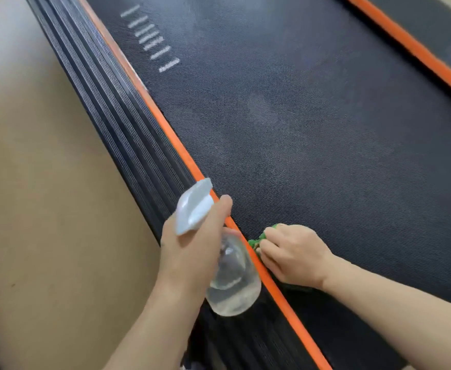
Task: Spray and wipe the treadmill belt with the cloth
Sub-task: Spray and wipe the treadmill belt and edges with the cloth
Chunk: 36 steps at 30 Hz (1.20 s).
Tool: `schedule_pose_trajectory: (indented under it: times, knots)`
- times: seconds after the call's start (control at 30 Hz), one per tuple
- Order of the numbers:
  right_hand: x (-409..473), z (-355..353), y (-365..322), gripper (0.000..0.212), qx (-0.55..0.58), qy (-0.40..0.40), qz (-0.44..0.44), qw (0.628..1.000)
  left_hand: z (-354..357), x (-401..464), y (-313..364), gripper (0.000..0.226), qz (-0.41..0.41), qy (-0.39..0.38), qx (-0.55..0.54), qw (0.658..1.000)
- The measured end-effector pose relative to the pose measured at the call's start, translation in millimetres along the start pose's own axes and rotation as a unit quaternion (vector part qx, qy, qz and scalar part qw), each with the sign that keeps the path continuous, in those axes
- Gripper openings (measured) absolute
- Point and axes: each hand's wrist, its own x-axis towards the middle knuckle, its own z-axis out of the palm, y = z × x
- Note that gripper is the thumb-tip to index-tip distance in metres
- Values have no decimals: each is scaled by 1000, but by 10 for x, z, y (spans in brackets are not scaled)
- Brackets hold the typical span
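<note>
Down at the belt's near-left edge, fingers of the right hand (294, 252) curl over a green cloth (256, 241), bunched w/ only a bit showing past the knuckles; hand presses it onto the treadmill belt (312, 116), just beside the orange trim strip (165, 129). Left hand (192, 249) wraps round the neck of a clear spray bottle (232, 284), one finger stretched fwd beside the white trigger head (195, 206), nozzle pointing up-frame along the strip. Bottle body hangs below the hand, over the ribbed black side rail (107, 108), tilted, w/ clear liquid inside. Both forearms bare, coming in from the bottom & right of frame. Belt is dark, textured, w/ a row of short white marks (149, 38) near its far-left part. A 2nd orange strip (411, 46) runs along the belt's far side, top right. Tan floor (45, 196) lies left of the rail.
</note>
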Motion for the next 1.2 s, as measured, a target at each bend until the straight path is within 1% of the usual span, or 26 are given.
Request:
schedule_pose_trajectory:
  times: [0.07,0.1,0.13,0.17,0.2,0.27,0.3,0.4,0.47,0.5,0.53,0.6,0.67,0.73,0.77,0.83,0.87,0.9,1.0,1.07,1.13,1.2]
  knots:
    - [105,34,117,30,-1,11,-33,999,-19,196,-115,21,0,1,-11,1000]
    - [167,47,158,29,-2,18,-42,999,-39,269,-170,22,2,1,-11,1000]
    - [291,103,235,29,-7,29,-35,999,-51,372,-203,18,10,4,-12,1000]
    - [492,143,317,29,-24,48,9,998,-72,468,-223,13,24,-2,-9,1000]
    - [772,184,434,29,-54,79,76,993,-95,526,-214,14,31,0,-5,1000]
    - [1448,341,716,31,-91,126,205,966,-143,710,-235,9,31,-2,-4,1000]
    - [1751,396,840,30,-98,134,238,957,-154,839,-223,18,25,-8,1,1000]
    - [2196,532,1000,29,-106,146,275,945,-189,1172,-181,25,-21,-8,25,999]
    - [2077,467,838,28,-100,152,291,939,-230,1405,-234,27,-27,-56,21,998]
    - [1908,441,691,27,-88,152,285,942,-220,1472,-209,26,-27,-72,23,997]
    - [1701,392,522,26,-70,142,277,948,-171,1508,-123,22,-37,-65,28,997]
    - [1158,278,91,27,-25,94,265,959,-112,1423,77,20,-23,-35,51,998]
    - [647,129,-248,29,2,51,251,967,-161,1298,206,22,4,-54,65,996]
    - [389,59,-319,31,-10,20,231,973,-210,1261,252,26,7,-75,55,996]
    - [371,38,-259,31,-21,4,205,978,-193,1322,262,30,3,-85,57,995]
    - [573,41,-71,30,-34,-11,141,989,-210,1412,282,33,-8,-99,64,993]
    - [786,85,67,29,-37,-2,119,992,-222,1476,300,32,-12,-99,56,993]
    - [1055,151,191,28,-39,16,124,991,-258,1529,306,30,-11,-100,49,994]
    - [2033,421,540,26,-64,87,213,971,-342,1706,408,16,-23,-83,3,996]
    - [2466,568,677,25,-67,118,251,958,-383,1871,531,12,3,-90,-18,996]
    - [2547,676,706,24,-76,145,255,953,-360,1975,630,12,47,-106,-26,993]
    - [2477,645,684,23,-79,142,243,956,-282,2020,669,20,75,-118,-16,990]
